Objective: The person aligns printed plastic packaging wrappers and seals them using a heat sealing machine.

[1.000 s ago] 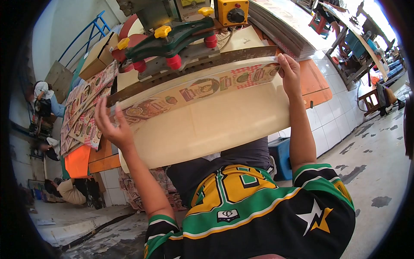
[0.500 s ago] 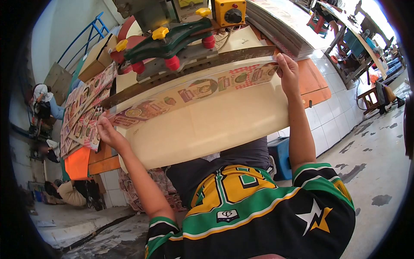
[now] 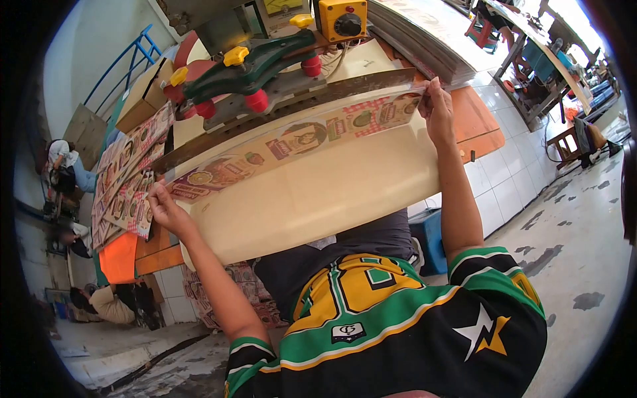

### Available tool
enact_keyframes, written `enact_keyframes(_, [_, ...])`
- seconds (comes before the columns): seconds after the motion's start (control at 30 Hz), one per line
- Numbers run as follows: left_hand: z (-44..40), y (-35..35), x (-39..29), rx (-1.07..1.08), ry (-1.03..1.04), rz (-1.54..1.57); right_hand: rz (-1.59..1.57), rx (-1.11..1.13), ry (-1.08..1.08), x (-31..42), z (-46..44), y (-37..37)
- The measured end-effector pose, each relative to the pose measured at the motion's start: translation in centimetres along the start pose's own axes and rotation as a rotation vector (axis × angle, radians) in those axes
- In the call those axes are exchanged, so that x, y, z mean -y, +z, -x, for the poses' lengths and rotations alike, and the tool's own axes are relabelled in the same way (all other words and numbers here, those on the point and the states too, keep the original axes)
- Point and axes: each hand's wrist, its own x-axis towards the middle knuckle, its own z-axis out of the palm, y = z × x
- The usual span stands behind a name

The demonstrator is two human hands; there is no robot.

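A long glossy strip printed with food pictures and red checks (image 3: 292,142) stretches between my two hands. My left hand (image 3: 167,211) pinches its left end, fingers closed. At the right end, my right hand (image 3: 438,116) is closed on the upper corner. Beneath the strip, a large cream sheet (image 3: 318,192) slopes down toward my lap with its near edge curving. Just beyond the strip runs a long dark metal bar (image 3: 285,113). Above the bar stands a machine with a green clamp arm (image 3: 252,73), yellow knobs and red rubber feet.
A yellow control box with a black dial (image 3: 342,21) tops the machine. Printed sheets (image 3: 129,179) lie piled at left, near a cardboard box (image 3: 142,96) and orange cloth (image 3: 119,257). Orange table surface (image 3: 474,123) shows at right; a blue container (image 3: 428,242) stands below. People sit at far left.
The view has shifted slightly, so the machine and table appear a little further left. Both hands still hold the strip's ends in nearly the same pose.
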Motion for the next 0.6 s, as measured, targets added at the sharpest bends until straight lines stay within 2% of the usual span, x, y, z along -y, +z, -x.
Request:
enact_keyframes(0.2, [0.1,0.2,-0.3,0.007,-0.013,0.015,-0.004,0.000,-0.025,0.0,0.0,0.0])
enact_keyframes(0.4, [0.1,0.2,-0.4,0.009,0.035,-0.109,0.000,0.006,-0.041,1.4,0.4,1.1])
enact_keyframes(0.6, [0.3,0.6,-1.0,0.023,-0.002,-0.057,0.039,0.003,-0.080,1.0,0.2,1.3])
